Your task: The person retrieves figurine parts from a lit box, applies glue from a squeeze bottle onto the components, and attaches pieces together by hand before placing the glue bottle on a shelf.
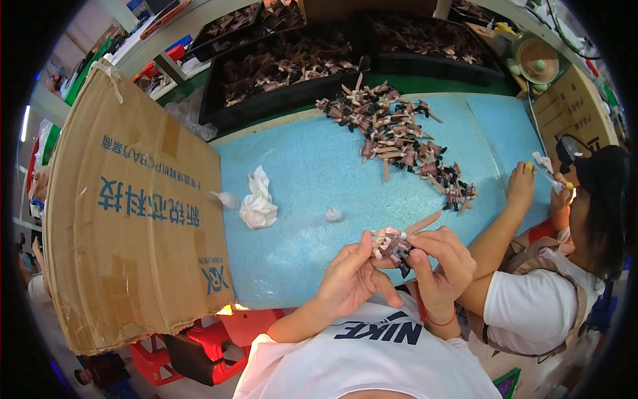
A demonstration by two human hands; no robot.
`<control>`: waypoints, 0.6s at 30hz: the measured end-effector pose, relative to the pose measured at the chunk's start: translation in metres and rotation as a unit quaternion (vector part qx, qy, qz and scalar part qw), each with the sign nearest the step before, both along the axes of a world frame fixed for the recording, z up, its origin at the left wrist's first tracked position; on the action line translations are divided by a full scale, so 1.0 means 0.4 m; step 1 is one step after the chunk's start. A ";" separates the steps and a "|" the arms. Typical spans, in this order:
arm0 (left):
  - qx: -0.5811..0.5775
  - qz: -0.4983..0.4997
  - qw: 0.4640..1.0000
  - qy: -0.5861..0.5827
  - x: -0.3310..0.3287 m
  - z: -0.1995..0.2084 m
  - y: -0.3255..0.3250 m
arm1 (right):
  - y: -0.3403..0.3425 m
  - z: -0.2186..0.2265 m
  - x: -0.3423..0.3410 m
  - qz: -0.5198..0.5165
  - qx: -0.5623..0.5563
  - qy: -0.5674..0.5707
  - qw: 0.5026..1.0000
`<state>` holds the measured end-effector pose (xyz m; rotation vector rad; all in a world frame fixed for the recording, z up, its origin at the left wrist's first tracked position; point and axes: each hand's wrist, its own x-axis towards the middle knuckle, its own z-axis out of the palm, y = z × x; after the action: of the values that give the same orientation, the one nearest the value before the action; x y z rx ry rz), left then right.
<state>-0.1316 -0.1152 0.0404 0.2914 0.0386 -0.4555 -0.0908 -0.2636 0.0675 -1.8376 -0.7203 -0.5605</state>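
Observation:
Close to my body, over the near edge of the blue-topped table (292, 193), I hold one small toy figure (391, 246) with a pale head, brownish body and black legs. My left hand (352, 276) pinches its head side between thumb and fingers. On the other side, my right hand (440, 263) grips the figure, and a flat tan strip (423, 222) sticks out beyond its fingers. Whether that strip is joined to the figure I cannot tell. A long pile of similar figures (399, 133) lies farther off on the table.
White crumpled tissue (258, 199) and a small clear plastic piece (333, 214) lie on the table. A tall cardboard box (133, 213) borders the left. Black trays (286, 66) full of figures stand behind. At right, a co-worker (538, 299) handles small pieces near a fan (537, 61).

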 end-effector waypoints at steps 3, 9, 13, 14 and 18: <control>0.015 -0.012 1.000 0.000 0.000 0.003 0.000 | 0.000 0.003 -0.002 -0.010 -0.007 -0.009 1.000; 0.119 0.051 0.991 -0.038 -0.006 0.014 -0.004 | 0.004 -0.026 -0.002 0.005 0.013 -0.022 1.000; 0.451 0.175 0.847 -0.221 -0.010 0.023 -0.005 | -0.001 -0.060 -0.008 0.027 0.033 0.004 0.999; 0.524 0.207 0.791 -0.239 -0.010 0.032 -0.006 | 0.000 -0.068 -0.013 0.030 0.031 0.003 0.999; 0.649 0.283 0.637 -0.305 0.001 0.035 -0.007 | 0.028 -0.091 -0.015 0.099 0.153 0.154 0.971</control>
<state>-0.1311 -0.1179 0.0544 1.8163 -0.2211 0.4327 -0.0968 -0.2523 0.0309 -1.5011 -0.5635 -0.2322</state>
